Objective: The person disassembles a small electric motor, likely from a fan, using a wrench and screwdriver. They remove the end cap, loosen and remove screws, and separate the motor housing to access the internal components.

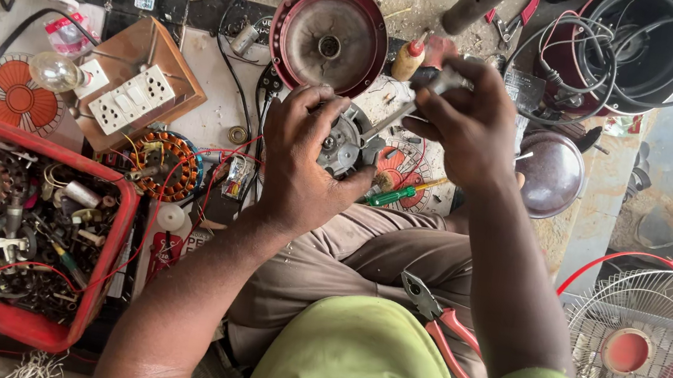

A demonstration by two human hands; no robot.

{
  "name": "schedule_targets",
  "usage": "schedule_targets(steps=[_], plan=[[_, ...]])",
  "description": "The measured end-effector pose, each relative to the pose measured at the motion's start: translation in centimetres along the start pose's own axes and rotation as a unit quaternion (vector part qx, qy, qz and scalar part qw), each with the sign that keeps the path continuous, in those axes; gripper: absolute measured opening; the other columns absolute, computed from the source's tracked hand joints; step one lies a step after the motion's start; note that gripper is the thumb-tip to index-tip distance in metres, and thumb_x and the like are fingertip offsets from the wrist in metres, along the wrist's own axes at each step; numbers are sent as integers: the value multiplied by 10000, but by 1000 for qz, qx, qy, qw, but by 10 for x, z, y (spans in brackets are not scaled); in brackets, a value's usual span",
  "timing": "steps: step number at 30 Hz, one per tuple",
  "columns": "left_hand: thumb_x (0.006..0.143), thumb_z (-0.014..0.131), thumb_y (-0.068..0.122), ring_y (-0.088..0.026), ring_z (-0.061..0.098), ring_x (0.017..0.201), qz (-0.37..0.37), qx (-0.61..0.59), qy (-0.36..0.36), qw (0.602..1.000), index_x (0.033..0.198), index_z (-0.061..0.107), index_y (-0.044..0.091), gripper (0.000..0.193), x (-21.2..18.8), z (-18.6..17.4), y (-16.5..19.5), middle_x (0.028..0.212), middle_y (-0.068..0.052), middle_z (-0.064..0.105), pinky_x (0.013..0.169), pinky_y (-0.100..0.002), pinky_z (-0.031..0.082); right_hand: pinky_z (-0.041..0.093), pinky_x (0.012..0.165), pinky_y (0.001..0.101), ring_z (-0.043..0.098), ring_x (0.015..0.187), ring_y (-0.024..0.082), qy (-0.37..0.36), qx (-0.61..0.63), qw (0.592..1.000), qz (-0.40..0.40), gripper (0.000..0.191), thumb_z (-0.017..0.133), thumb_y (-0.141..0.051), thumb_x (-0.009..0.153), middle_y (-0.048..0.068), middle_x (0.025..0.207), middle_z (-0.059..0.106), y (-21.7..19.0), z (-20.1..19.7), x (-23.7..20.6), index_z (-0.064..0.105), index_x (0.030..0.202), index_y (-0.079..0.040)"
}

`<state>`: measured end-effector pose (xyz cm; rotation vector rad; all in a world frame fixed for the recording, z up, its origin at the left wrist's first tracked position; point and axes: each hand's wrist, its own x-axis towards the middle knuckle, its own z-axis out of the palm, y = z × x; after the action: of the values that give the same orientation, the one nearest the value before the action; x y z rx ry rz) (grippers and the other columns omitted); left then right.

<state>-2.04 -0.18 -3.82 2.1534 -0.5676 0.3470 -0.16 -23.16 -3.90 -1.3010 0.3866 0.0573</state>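
My left hand grips a round grey metal motor part and holds it above my lap. My right hand is closed around the dark handle of a tool, whose shaft slants down into the motor part. A green-handled screwdriver lies on the floor just below the part. Red-handled pliers rest on my right thigh.
A red crate of motor parts and wires sits at the left. A wooden switch board with a bulb, a copper-wound stator, a maroon fan cover, a small oil bottle and a wire fan guard surround me.
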Motion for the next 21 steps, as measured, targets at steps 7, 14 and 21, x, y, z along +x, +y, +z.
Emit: schedule_targets(steps=[7, 14, 21], plan=[[660, 939, 267, -406, 466, 1354, 12, -39, -105, 994, 1424, 501, -18, 925, 8, -22, -16, 1401, -224, 495, 1187, -528, 337, 610, 761, 396, 718, 879, 236, 31, 191, 981, -5, 228, 702, 95, 979, 159, 983, 691, 49, -32, -48, 565, 1108, -34], [686, 844, 87, -413, 468, 1438, 16, -62, -193, 979, 1511, 478, 22, 905, 14, -40, -27, 1432, -210, 527, 1240, -465, 376, 652, 939, 485, 698, 889, 193, 112, 299, 945, -67, 59, 609, -76, 1054, 97, 970, 675, 25, -51, -52, 600, 1112, -65], [661, 801, 68, -375, 579, 1327, 1, -92, -234, 968, 1507, 499, 32, 899, 24, -46, -28, 1425, -232, 531, 1141, -425, 478, 431, 600, 261, 534, 704, 69, 34, 72, 995, 53, 277, 768, -79, 939, -38, 1175, 775, 70, 9, -49, 510, 945, 23]])
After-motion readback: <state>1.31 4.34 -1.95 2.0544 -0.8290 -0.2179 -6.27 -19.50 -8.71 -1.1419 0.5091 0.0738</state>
